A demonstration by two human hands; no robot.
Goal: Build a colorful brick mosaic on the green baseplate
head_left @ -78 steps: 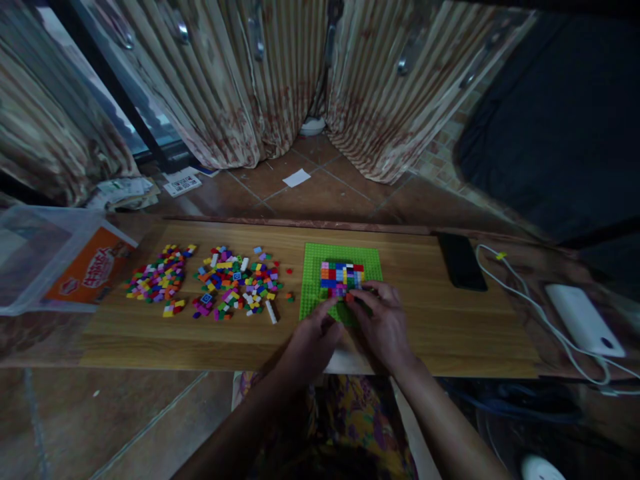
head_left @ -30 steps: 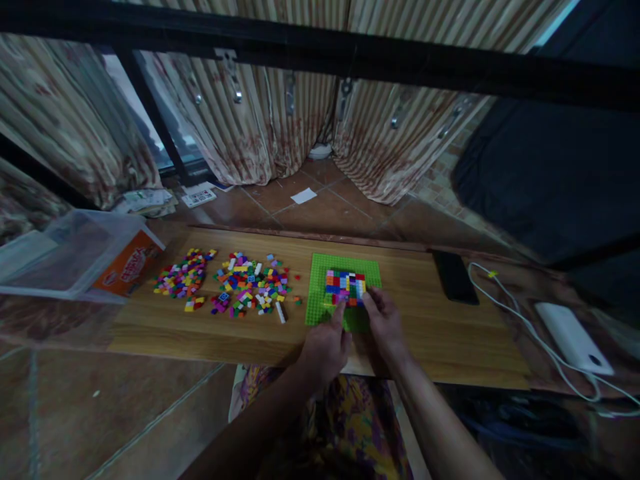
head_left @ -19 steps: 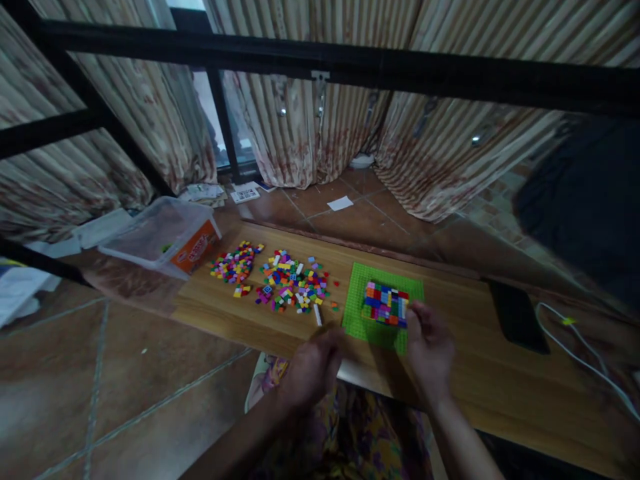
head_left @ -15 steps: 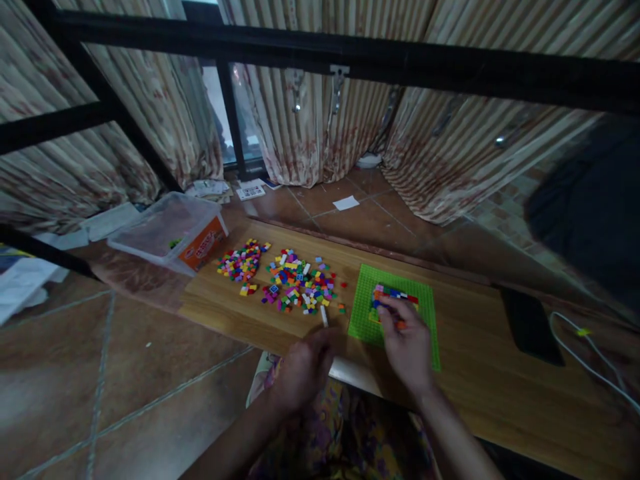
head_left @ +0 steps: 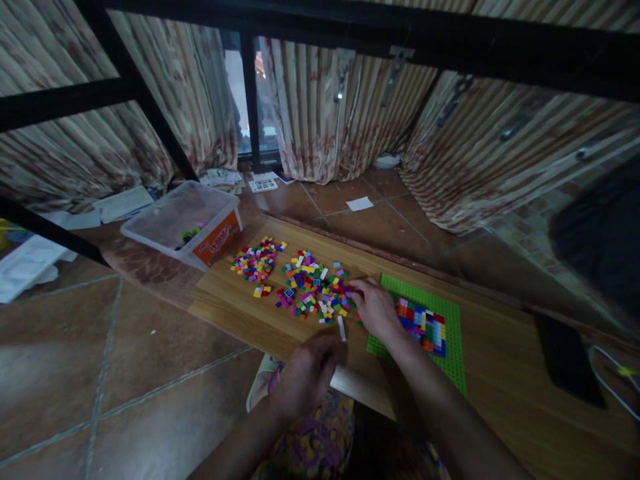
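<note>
My right hand (head_left: 376, 310) reaches to the right edge of a loose pile of small coloured toy bricks (head_left: 311, 283). Its fingertips are bent together among the bricks there; what they pinch is too small to make out. Under and beside that forearm lies a green baseplate (head_left: 453, 347), with a block of many-coloured bricks (head_left: 425, 327) built on it, partly hidden by the arm. My left hand (head_left: 310, 370) is closed in a loose fist at the table's front edge, its contents hidden. Just beyond its fingers lies a white stick-like piece (head_left: 341, 328).
A second brick pile (head_left: 257, 259) lies further left on the wooden table (head_left: 235, 317). A clear plastic box with an orange label (head_left: 185, 220) stands beyond the table's left end. At the right lie a black phone-like slab (head_left: 567, 357) and a white cable (head_left: 607, 373). A dark metal frame crosses above.
My right hand has left the bricks on the baseplate and moved left to the pile, uncovering more of the built block. The left hand stays closed in nearly the same place. The view has shifted slightly.
</note>
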